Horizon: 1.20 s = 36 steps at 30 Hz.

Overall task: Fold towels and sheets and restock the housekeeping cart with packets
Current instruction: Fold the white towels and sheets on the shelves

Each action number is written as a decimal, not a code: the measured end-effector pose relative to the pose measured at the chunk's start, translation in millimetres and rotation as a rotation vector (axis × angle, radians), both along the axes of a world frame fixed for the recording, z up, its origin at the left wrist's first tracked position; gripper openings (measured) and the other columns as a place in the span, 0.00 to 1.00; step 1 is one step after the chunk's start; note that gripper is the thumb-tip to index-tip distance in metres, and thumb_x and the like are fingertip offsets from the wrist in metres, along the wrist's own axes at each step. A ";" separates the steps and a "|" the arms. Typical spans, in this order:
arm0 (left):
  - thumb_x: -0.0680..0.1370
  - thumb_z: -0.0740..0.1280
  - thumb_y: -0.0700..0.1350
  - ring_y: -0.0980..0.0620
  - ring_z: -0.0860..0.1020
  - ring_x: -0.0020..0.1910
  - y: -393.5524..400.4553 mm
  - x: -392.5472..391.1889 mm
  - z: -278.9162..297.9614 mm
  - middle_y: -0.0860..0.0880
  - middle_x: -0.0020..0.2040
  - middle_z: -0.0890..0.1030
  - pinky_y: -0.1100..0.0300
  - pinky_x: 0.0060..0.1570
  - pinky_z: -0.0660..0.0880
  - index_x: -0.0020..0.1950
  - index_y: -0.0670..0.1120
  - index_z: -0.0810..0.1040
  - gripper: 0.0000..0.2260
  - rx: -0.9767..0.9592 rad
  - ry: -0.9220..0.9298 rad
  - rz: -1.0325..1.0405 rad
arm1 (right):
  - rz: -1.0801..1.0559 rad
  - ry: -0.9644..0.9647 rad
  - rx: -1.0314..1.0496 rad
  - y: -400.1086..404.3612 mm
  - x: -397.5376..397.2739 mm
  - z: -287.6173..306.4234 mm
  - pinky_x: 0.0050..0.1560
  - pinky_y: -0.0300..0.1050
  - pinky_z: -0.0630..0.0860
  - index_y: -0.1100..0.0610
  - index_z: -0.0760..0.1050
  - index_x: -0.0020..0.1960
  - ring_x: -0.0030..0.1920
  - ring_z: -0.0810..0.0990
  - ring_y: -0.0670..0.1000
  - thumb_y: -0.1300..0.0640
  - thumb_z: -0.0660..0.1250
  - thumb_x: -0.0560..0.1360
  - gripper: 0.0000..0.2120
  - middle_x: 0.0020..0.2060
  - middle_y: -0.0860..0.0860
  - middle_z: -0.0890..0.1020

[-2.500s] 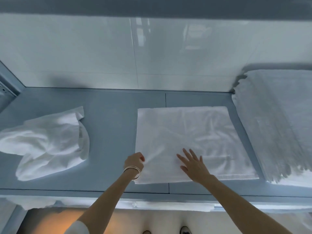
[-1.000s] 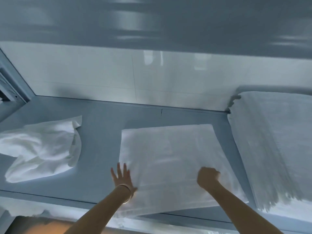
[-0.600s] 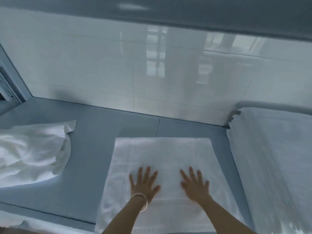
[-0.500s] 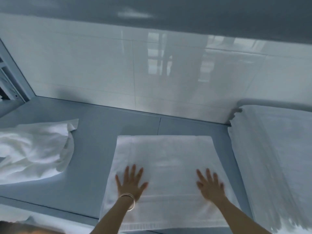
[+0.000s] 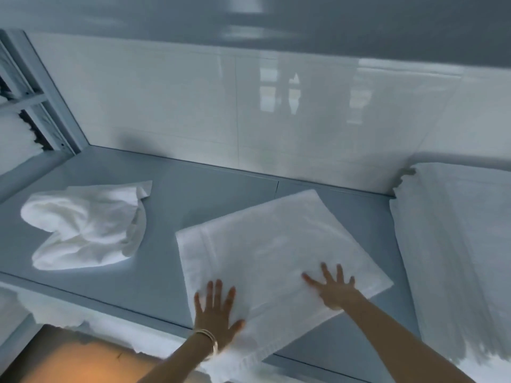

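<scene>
Left hand [image 5: 217, 313]: fingers straight and spread, palm flat on the near left corner of the folded towel [image 5: 276, 250]. Thin bangles at the wrist. Right hand [image 5: 333, 291]: also flat, fingers splayed, pressing the towel's near right part. Neither hand grips.

The towel lies askew on the grey shelf [image 5: 166, 205], its near corner hanging over the front edge.

Risk (judgement): a further push or turn under flat palms could drag the top layer, skew the fold, or tip the overhanging corner off the shelf; terry on a smooth panel probably slides easily.

Materials: towel white, soft nap, woven band along one side, squared edges. To the left, well apart, a crumpled towel [image 5: 85, 228], limp and lumpy. To the right, a stack of folded linen [image 5: 456, 244], layered edges showing. Behind, a glossy white wall [image 5: 193, 106].
</scene>
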<state>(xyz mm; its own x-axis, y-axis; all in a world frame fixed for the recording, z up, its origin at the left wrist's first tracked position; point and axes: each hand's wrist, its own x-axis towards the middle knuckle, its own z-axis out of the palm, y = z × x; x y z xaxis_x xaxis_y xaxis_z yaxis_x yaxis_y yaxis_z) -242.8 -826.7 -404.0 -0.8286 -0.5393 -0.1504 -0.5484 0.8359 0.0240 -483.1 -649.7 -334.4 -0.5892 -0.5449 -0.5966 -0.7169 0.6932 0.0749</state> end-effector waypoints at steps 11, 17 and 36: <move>0.82 0.53 0.52 0.45 0.43 0.77 69.3 -42.3 71.0 0.50 0.78 0.48 0.41 0.73 0.42 0.76 0.52 0.56 0.23 0.148 -0.238 -0.213 | 0.325 -0.044 -0.198 15.0 68.8 -4.4 0.71 0.47 0.57 0.60 0.53 0.76 0.74 0.57 0.57 0.59 0.49 0.83 0.22 0.76 0.58 0.50; 0.72 0.52 0.62 0.47 0.42 0.77 20.3 -15.8 -9.8 0.50 0.78 0.44 0.46 0.70 0.44 0.77 0.56 0.45 0.35 -0.056 -0.062 -0.248 | 0.200 0.126 -0.443 34.3 34.2 -12.9 0.70 0.54 0.61 0.62 0.46 0.76 0.74 0.48 0.66 0.58 0.52 0.80 0.28 0.73 0.56 0.32; 0.48 0.75 0.62 0.39 0.67 0.68 67.3 19.1 4.4 0.46 0.72 0.65 0.33 0.61 0.65 0.76 0.56 0.57 0.58 0.122 -0.167 -0.365 | 0.256 0.116 -0.363 90.1 129.7 -45.0 0.48 0.58 0.80 0.56 0.66 0.64 0.56 0.80 0.63 0.53 0.84 0.42 0.53 0.64 0.57 0.69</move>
<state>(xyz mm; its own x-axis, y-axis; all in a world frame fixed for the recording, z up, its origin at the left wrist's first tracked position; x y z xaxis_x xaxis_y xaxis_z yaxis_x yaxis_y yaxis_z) -223.7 -759.4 -399.6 -0.9206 -0.1847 -0.3440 -0.2216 0.9726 0.0709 -353.4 -559.6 -379.5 -0.4596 -0.8434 -0.2782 -0.8699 0.4906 -0.0504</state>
